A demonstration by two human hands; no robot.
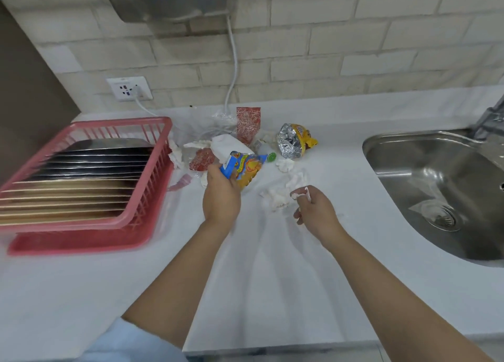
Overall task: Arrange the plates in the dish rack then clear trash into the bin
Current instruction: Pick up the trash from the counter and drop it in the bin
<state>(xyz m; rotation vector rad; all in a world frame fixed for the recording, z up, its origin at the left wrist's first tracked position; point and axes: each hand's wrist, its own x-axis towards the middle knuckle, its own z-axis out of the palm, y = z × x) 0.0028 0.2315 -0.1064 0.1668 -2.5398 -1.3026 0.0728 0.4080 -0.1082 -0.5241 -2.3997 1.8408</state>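
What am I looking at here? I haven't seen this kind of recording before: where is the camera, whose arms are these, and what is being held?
There is no machine: a person wears one wide-angle camera on the head, looking down at their own bare arms over a white counter. The left hand grips a blue and orange snack wrapper with some white paper. The right hand pinches a small scrap of tissue. On the left, a pink dish rack holds plates standing in a row. More trash lies behind the hands, including a crumpled foil wrapper. A steel sink is on the right.
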